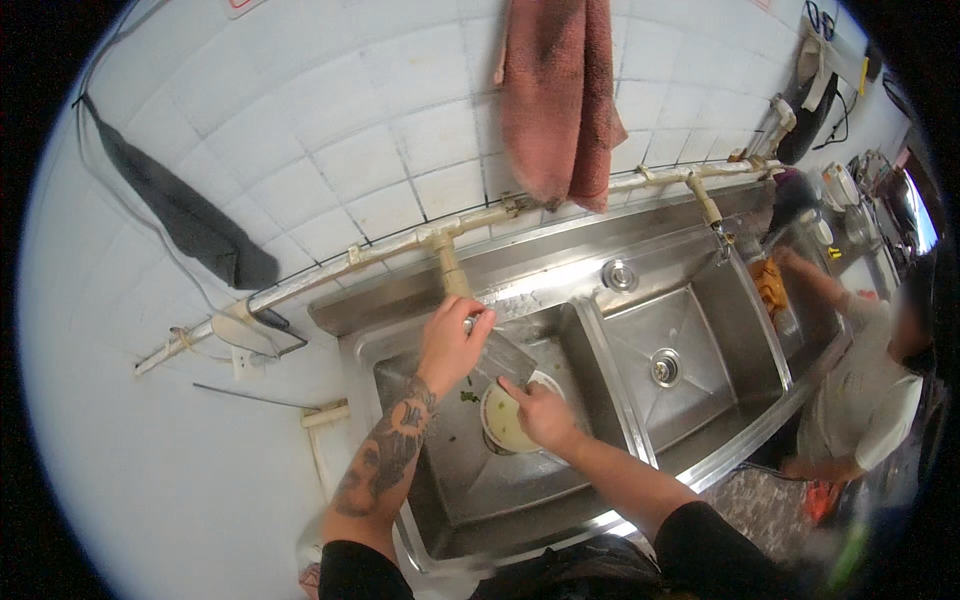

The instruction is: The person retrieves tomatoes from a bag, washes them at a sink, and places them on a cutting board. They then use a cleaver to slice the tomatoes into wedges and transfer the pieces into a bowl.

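Note:
My left hand (454,341) is curled over the metal tap (470,324) at the end of a pale pipe, above the left sink basin (517,495). My right hand (546,416) is closed, with fingers against a flat grey blade (506,358) that looks like a cleaver; its handle is hidden. This blade slants between my two hands. Beneath my right hand a white bowl (501,420) holds pale yellowish liquid with green bits in it. Green leaf scraps (469,394) lie on the basin floor beside the bowl.
A divider (619,390) separates the right basin (660,322), with its drain (665,367). A co-worker (847,397) reaches over a further basin beside an orange cloth (769,289). A reddish towel (559,105) and a dark cloth (172,195) hang on the wall above the water pipe (480,219).

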Available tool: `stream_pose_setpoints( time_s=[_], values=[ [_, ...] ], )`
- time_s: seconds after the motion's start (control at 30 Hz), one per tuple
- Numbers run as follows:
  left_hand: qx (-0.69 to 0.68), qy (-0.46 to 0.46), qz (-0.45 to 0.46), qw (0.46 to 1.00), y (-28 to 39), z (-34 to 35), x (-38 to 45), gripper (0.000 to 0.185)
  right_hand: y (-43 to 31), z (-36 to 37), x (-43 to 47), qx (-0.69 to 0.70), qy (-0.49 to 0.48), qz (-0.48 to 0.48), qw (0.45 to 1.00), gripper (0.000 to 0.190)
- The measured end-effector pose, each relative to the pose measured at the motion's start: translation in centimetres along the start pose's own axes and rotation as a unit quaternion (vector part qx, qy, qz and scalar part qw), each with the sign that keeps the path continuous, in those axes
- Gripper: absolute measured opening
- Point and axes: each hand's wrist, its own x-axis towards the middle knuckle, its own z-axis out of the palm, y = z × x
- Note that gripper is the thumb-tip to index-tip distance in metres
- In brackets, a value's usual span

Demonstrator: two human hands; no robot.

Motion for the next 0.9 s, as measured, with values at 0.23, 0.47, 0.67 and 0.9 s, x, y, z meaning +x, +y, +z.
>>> stream_pose_setpoints(
  time_s=[0.23, 0.47, 0.67, 0.9],
  values=[
    [0.084, 0.143, -0.062, 0.984, 2.7, 2.9, -1.4, 0.045, 0.6, -0.3, 2.0, -0.096, 0.069, -0.054, 0.992, 0.059],
    [0.053, 0.085, -0.062, 0.993, 1.2, 2.1, -1.4, 0.046, 0.7, -2.5, -1.7, -0.107, -0.016, -0.023, 0.994, 0.062],
    [-0.205, -0.045, -0.091, 0.974, -1.4, 0.6, -2.1, 0.056, 3.5, -7.1, -14.9, -0.092, -0.123, 0.036, 0.987, 0.077],
    [0.163, 0.268, 0.093, 0.945, 3.5, 4.5, -7.5, 0.046, 8.7, -9.1, -35.6, -0.077, -0.057, 0.093, 0.991, 0.066]
  ],
)
